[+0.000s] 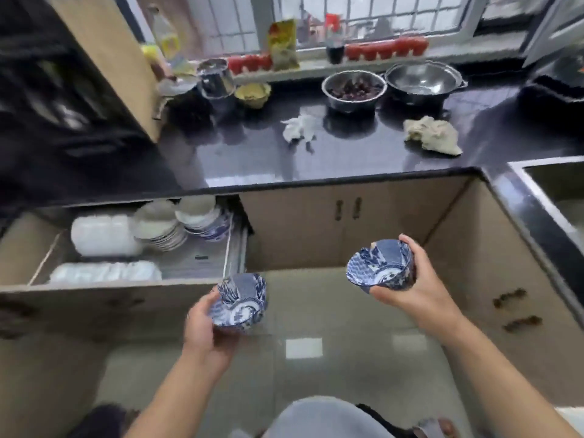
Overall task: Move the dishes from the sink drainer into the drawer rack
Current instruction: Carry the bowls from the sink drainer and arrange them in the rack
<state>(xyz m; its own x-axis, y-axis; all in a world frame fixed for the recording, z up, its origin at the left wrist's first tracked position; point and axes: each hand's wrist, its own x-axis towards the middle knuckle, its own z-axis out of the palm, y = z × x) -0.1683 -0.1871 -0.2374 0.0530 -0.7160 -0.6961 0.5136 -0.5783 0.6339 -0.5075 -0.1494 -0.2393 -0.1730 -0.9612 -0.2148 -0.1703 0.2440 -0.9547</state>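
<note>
A blue-patterned bowl [240, 306] sits gripped in the left hand [205, 330], just off the front corner of the open drawer rack [235, 245]; a second blue bowl [380, 267] is clasped in the right hand [417, 289], well apart, over the floor. Inside the rack, stacked plates [158, 227] and bowls [202, 218] crowd the back. Behind, two steel bowls [354, 88] and crumpled cloths [431, 134] dot the dark surface [252, 153].

Black countertop [252, 159] — bowls [354, 90], rags [431, 135]
</note>
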